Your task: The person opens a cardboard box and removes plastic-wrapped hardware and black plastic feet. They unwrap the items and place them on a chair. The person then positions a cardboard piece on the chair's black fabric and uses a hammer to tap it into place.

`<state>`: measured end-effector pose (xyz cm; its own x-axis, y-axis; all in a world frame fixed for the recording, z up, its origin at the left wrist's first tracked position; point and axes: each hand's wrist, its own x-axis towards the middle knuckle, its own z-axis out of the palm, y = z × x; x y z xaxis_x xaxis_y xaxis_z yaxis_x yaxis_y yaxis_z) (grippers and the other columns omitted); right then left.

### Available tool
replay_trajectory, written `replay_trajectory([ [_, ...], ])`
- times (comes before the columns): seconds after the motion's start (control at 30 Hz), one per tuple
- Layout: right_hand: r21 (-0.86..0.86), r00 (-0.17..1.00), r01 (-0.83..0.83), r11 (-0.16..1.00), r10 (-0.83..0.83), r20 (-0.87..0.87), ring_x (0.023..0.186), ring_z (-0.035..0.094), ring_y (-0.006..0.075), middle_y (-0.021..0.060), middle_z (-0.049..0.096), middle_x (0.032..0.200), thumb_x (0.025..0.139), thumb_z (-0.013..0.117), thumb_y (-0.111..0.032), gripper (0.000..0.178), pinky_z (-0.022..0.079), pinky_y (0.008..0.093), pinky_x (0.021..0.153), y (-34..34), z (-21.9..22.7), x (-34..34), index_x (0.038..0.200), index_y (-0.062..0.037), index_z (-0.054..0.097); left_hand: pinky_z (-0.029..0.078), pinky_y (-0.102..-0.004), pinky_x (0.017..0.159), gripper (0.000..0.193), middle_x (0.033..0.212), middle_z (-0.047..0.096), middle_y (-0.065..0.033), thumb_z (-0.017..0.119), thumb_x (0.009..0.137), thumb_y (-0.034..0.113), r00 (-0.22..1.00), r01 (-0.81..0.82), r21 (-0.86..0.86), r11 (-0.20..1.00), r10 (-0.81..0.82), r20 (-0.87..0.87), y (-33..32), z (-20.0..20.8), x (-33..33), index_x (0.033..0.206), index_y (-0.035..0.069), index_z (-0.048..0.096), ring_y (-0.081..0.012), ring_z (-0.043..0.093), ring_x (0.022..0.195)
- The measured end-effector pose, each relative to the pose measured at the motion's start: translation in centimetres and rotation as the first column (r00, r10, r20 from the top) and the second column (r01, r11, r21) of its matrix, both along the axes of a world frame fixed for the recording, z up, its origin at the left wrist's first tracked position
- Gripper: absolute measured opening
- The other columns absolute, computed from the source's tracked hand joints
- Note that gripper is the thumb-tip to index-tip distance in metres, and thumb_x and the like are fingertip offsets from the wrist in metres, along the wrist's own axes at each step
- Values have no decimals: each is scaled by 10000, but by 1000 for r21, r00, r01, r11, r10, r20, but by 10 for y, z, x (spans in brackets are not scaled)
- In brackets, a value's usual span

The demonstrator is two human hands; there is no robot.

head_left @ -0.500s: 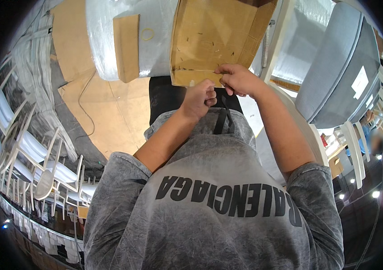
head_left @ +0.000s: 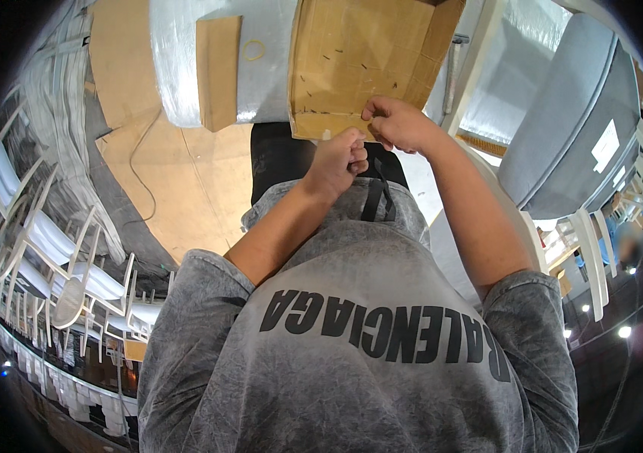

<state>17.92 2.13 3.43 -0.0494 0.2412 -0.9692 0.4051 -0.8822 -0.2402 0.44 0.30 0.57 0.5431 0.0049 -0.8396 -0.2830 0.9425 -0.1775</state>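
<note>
A shallow open cardboard box (head_left: 352, 83) lies in front of me, its near edge by my lap. Several small dark thin pieces are scattered on its bottom; they are too small to name. My left hand (head_left: 336, 161) is closed in a fist just below the box's near edge, its thumb and forefinger pressed together. Beside it, my right hand (head_left: 399, 124) reaches over the box's near right corner with curled fingers. Whatever either hand may hold is hidden or too small to make out. The two hands are close together but apart.
Left of the box, a brown cardboard piece (head_left: 217, 75) and a yellow ring (head_left: 253, 50) lie on a plastic-wrapped surface. A hammer-like tool (head_left: 453, 72) is to its right. Grey upholstered furniture (head_left: 563, 113) stands at right; several white chairs (head_left: 72, 257) stand at left.
Both hands stay at the box's near edge. My right hand has shifted slightly up and away from the left, and the whole view has tilted a little.
</note>
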Motion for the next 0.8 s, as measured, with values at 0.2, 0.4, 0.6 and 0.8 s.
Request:
replay_trajectory([
  [0.2,264,995,-9,964,-17,95,537,560,170,89,603,670,892,531,-107,172,446,336,501,-10,-15,1,1035,-34,592,248,-251,472,244,624,367,83,558,926,92,999,-23,-8,1000,23,30,-2,-4,-1,737,182,434,-44,317,483],
  [0.4,512,841,-520,683,306,445,759,677,345,142,691,828,903,628,-208,162,531,440,688,-3,-12,-13,961,-58,649,236,-253,467,256,623,354,84,578,916,82,1000,-23,-28,999,23,9,1,-3,0,732,185,432,-46,314,479],
  [0.6,507,752,-659,556,482,449,807,671,370,142,691,850,897,633,-232,172,526,480,715,6,-22,-18,952,-70,658,245,-243,466,250,630,340,84,603,905,83,1000,0,0,1000,0,-4,10,6,0,753,192,437,-40,312,484],
  [0.8,522,725,-684,509,551,412,825,662,370,155,680,852,898,636,-233,193,523,479,722,12,-28,-20,945,-47,651,250,-238,456,243,640,349,81,610,906,91,1000,-14,-9,1000,14,-8,9,1,-2,768,192,437,-43,317,484],
])
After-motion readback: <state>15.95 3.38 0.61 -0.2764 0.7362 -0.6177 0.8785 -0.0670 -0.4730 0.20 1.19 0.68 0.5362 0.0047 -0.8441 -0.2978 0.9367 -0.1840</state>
